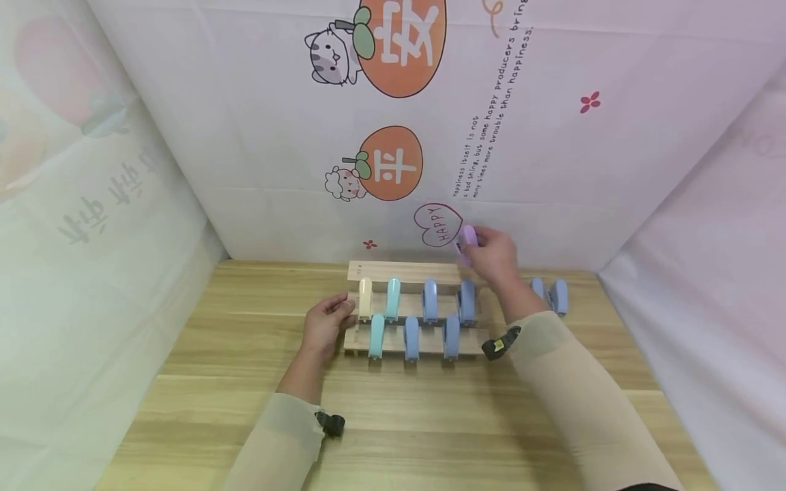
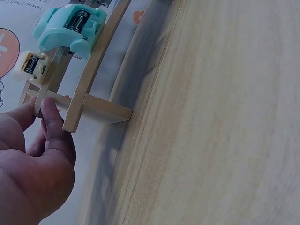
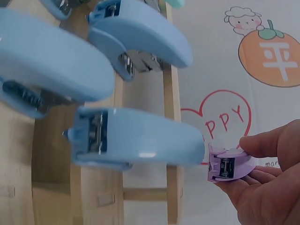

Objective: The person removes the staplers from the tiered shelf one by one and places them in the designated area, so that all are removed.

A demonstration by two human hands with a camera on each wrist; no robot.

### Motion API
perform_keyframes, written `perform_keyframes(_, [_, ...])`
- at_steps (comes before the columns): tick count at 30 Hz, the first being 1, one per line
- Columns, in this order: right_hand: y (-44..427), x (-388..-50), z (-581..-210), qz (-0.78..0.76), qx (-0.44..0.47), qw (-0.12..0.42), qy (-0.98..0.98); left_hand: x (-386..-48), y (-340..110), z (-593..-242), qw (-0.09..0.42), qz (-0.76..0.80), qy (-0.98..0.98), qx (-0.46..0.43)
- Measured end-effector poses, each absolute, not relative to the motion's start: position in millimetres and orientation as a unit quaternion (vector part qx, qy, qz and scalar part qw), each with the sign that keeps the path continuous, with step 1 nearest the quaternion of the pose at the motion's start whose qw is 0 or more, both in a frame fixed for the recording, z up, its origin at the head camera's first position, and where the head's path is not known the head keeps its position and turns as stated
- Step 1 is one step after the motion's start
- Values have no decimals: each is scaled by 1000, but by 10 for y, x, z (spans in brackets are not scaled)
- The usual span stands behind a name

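1. A white printed cloth [image 1: 276,170] rises behind and along both sides.
2. The wood-grain bench [image 1: 399,423] spreads across the near part of the scene.
3. Two beige sleeves [image 1: 589,395] reach in from the near edge, each with a small black camera [image 1: 332,424] at the wrist.
4. A pale wooden rack [image 1: 411,271] stands on the far half of the bench, its slats running left to right.
5. Of the hands, the left hand [image 1: 322,327] pinches the left end of the rack between thumb and fingers; the right hand [image 1: 496,258] holds a lilac stapler between thumb and fingers.
6. That lilac stapler [image 1: 471,236] is raised near the far right end of the rack, in front of the printed heart [image 1: 439,225].
7. Seven staplers sit on the rack. Far row, left to right: cream stapler [image 1: 365,300], teal stapler [image 1: 393,296], two blue staplers [image 1: 430,300]. Near row: one teal, two blue.
8. Two loose blue staplers [image 1: 559,297] sit side by side on the bench, right of the rack.
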State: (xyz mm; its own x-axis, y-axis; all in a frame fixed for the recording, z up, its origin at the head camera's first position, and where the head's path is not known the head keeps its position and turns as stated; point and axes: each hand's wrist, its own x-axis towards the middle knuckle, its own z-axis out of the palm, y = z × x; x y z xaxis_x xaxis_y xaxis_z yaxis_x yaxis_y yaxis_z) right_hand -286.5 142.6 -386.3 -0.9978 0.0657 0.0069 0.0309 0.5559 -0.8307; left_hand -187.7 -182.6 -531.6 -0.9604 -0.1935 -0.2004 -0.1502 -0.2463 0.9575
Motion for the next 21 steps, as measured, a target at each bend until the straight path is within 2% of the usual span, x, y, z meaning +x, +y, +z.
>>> perform_keyframes(21, [1865,-2753,-3977,459,-55,19,-887,-1862,-1844,-5297,8,-776,-615,141])
